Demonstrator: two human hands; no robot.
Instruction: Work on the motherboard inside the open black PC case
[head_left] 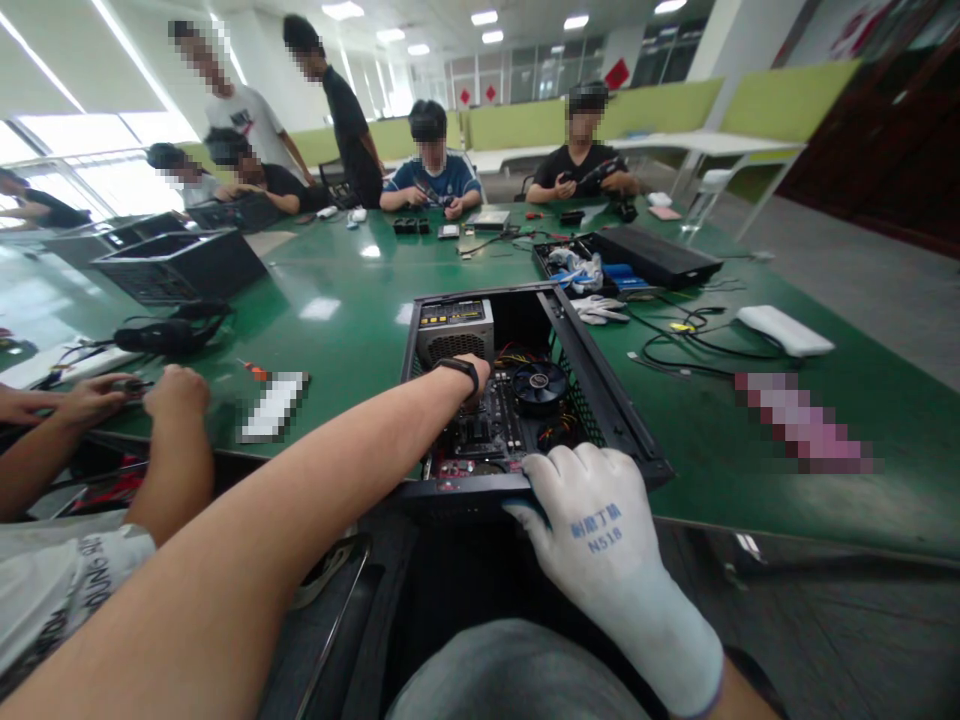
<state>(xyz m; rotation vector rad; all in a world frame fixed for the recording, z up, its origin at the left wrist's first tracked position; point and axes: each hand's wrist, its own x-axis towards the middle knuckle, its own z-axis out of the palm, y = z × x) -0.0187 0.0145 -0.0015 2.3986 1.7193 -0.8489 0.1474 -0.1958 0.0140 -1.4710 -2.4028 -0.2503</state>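
A black computer case (611, 420) lies open at the table's near edge. My right hand (589, 505), in a white glove, is closed around its front rim. My bare left hand (477, 378), with a black band at the wrist, reaches down inside the case near the power supply (454, 330). The fingers of that hand are hidden, so what they touch does not show. To the right of it, a black cooling fan (538, 385) sits over the motherboard (480, 432). Coloured wires run beside the fan.
Behind the case are gloves (596, 308) and a black open case (652, 255). Black cables (675, 345) and a white object (785, 330) lie right. An orange-handled screwdriver (256, 373) lies left, near a co-worker's hands (176, 390). More people sit and stand across the green table (330, 350).
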